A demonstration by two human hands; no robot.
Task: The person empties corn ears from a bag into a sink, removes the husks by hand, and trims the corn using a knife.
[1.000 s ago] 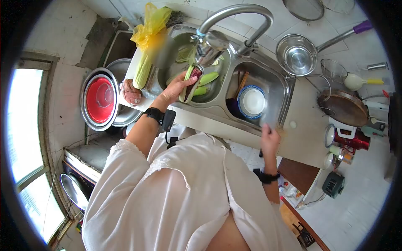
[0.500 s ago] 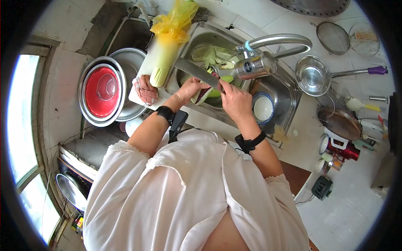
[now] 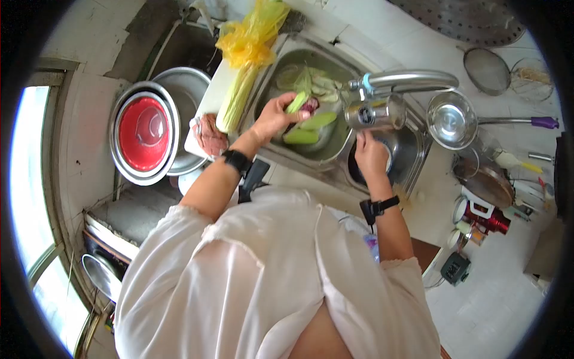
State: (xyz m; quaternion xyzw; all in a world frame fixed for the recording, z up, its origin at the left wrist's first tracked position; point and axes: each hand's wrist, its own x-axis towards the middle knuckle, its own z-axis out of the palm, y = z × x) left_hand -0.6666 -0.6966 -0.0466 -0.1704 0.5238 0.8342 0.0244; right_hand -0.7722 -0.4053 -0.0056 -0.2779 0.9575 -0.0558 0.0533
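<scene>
My left hand (image 3: 274,118) is closed round a dark red corn cob (image 3: 309,106) with green husk on it, over the left sink basin (image 3: 327,157). Under and beside it lie green husk pieces (image 3: 318,121) and a crumpled heap of pale leaves (image 3: 321,87). At the right basin, just below the metal faucet body (image 3: 375,113), my right hand (image 3: 372,157) has its fingers curled. What it grips is hidden, and no knife blade is visible. Part of a blue-rimmed bowl (image 3: 387,157) shows behind this hand.
Left of the sink are a pale green stalk vegetable (image 3: 238,99) in a yellow bag (image 3: 254,37), raw meat (image 3: 209,135) and a red basin (image 3: 143,133) within metal ones. A saucepan (image 3: 452,119), strainers and a dark pan (image 3: 485,178) are at the right.
Half a second ago the knife in my right hand lay across the corn; that hand has since moved right and the blade is out of sight. My left hand has risen slightly with the corn.
</scene>
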